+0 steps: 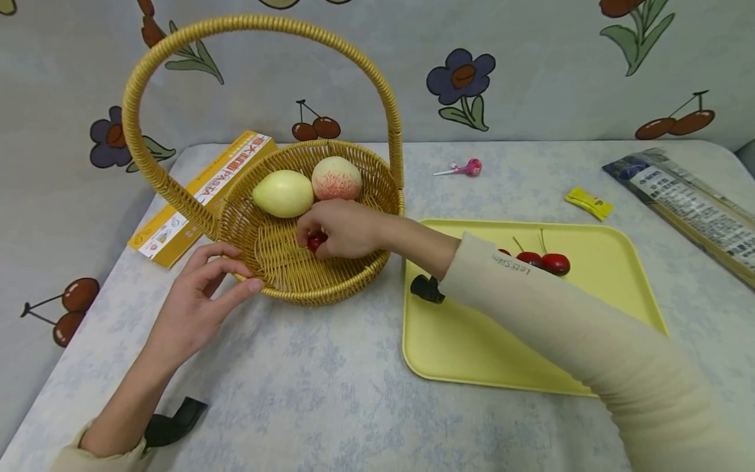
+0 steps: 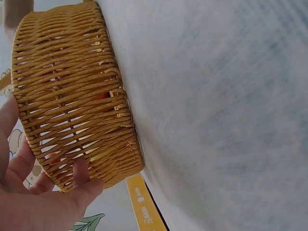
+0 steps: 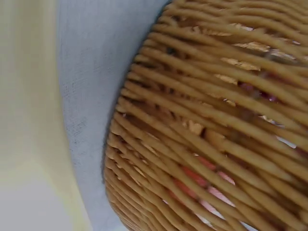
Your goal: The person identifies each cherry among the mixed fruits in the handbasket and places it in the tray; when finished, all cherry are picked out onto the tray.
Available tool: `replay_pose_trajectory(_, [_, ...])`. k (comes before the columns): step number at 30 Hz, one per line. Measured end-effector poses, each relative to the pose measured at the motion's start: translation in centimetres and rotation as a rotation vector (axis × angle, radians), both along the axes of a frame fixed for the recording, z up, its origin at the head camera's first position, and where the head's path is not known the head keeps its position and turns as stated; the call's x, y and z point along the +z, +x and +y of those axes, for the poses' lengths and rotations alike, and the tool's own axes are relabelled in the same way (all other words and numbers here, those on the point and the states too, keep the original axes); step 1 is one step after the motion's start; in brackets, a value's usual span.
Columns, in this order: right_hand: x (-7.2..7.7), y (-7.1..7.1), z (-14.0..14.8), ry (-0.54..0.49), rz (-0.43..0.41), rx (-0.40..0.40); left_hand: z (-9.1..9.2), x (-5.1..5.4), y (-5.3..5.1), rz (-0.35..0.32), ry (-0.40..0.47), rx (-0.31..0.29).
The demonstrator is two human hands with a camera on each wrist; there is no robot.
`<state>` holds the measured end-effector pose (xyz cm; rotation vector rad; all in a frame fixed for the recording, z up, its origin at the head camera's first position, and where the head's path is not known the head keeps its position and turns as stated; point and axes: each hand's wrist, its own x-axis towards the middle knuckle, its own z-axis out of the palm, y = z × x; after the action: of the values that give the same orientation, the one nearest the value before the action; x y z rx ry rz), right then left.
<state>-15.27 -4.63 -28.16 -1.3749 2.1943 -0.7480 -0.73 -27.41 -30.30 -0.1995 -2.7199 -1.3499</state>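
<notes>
A wicker basket [image 1: 295, 292] with a tall arched handle stands on the table's left half. Inside lie a pale yellow-green fruit [image 1: 284, 194] and a peach [image 1: 337, 178] with red speckles. My left hand [image 1: 203, 298] grips the basket's near-left rim, thumb on the outer wall; the left wrist view shows that hand [image 2: 43, 192] against the weave. Down in the basket, my right hand [image 1: 348, 229] pinches a red cherry [image 1: 316, 242], partly hidden by the fingers. The right wrist view shows only the basket's side [image 3: 207, 120] and blurred colours through the gaps.
A yellow tray [image 1: 501, 354] at right holds several cherries [image 1: 556, 263], partly behind my right sleeve. Behind it are a lollipop [image 1: 472, 167], a small yellow packet [image 1: 590, 203] and a long package [image 1: 690, 203]. A pasta box [image 1: 165, 239] lies by the basket's left side.
</notes>
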Motion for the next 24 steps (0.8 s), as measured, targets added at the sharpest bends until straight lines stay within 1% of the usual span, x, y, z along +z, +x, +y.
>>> replay_pose_trajectory(3, [0.6,0.9,0.7,-0.069,-0.005,-0.020,0.1,0.0,0.0,-0.007,-0.001,0.003])
replay_pose_trajectory(6, [1.1,1.8,1.6,-0.132,0.020,-0.050,0.1,0.0,0.1,-0.008,-0.003,0.002])
replay_pose_trajectory(11, [1.5,3.4,3.1,-0.154,0.070,-0.107,0.0,0.0,0.1,-0.007,0.000,0.006])
replay_pose_trajectory(13, [1.7,4.0,3.7,-0.171,0.066,-0.127,0.0,0.0,0.1,-0.009,0.006,0.006])
replay_pose_trajectory(17, [1.7,5.0,4.8,-0.270,0.027,-0.167,0.0,0.0,0.1,-0.007,0.015,0.003])
replay_pose_trajectory(21, [1.8,6.0,6.0,-0.396,-0.060,-0.204,0.0,0.1,0.0,-0.001,0.016,-0.001])
replay_pose_trajectory(24, [1.8,6.6,7.1,-0.457,-0.114,-0.224,0.0,0.0,0.1,-0.002,0.013,0.002])
